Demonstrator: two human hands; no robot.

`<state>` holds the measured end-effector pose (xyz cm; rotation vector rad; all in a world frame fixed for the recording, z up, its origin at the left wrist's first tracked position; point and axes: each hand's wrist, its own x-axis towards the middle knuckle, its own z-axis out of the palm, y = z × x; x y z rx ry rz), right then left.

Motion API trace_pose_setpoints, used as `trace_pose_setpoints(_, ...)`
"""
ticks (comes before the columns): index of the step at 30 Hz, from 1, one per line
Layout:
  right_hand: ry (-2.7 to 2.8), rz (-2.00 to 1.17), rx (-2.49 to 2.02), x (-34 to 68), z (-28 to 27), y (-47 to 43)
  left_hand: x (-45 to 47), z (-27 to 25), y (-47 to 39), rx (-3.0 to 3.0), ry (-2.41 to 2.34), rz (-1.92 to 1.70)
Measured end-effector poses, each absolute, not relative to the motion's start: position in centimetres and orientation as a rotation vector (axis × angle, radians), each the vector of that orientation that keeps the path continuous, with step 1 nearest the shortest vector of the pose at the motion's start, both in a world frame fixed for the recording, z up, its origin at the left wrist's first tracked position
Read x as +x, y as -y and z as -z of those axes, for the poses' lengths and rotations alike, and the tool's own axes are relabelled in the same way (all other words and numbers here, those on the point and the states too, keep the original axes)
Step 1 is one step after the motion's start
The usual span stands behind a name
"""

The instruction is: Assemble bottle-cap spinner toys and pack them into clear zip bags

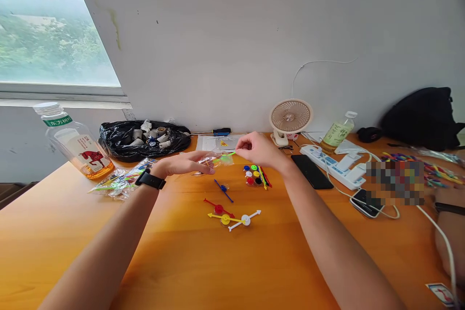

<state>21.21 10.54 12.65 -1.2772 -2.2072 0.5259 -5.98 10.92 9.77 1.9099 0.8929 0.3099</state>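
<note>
My left hand (pixel 187 162), with a black watch on its wrist, has its thumb and fingers closed on a clear plastic bag (pixel 210 161). My right hand (pixel 258 149) pinches one end of a bright green arrow (pixel 225 158), whose other end lies at the bag; whether it is inside I cannot tell. Nearer to me on the table are a blue arrow spinner (pixel 224 188), a red one (pixel 218 209), a yellow one (pixel 225 219) and a white one (pixel 246 220). Below my right hand lie several coloured round pieces (pixel 253 174) beside loose arrows (pixel 265 178).
Filled plastic bags (pixel 125 179) and a large bottle (pixel 78 143) stand left, near a black bag of scraps (pixel 145 140). Rightward are a fan (pixel 290 117), a phone (pixel 311 171), a power strip (pixel 332 167), a tea bottle (pixel 337 133) and another person's arm (pixel 448 232).
</note>
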Motion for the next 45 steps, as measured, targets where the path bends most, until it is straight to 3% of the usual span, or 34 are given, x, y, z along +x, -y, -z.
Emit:
trace_pose_setpoints(16, 2.149, -0.443, -1.256, 20.5, -11.3, -11.3, -6.3, -8.3, -11.8, 1.917, -0.883, -0.379)
trace_pose_setpoints(25, 2.572, -0.754, -1.347, 20.4, -10.0, -11.2, -9.7, -9.6, -12.3, 1.585, -0.741, -0.882)
trace_pose_setpoints(33, 2.81, -0.811, -1.518, 16.9, -7.6, -9.8, -9.1, -9.3, -12.1, 1.691, -0.988, -0.619)
trace_pose_setpoints(38, 2.607, -0.922, -1.548, 18.3, -7.9, -10.8, -9.3, -9.2, -12.1, 1.732, -1.043, -0.491)
trace_pose_setpoints(43, 2.148, -1.384, -1.37, 20.9, -8.9, -11.8, -9.2, -8.9, -12.1, 1.789, -1.044, -0.389)
trace_pose_setpoints(45, 2.032, -1.341, -1.294, 21.6, -9.4, -12.0, -8.9, -8.9, -12.0, 1.806, -1.021, -0.348)
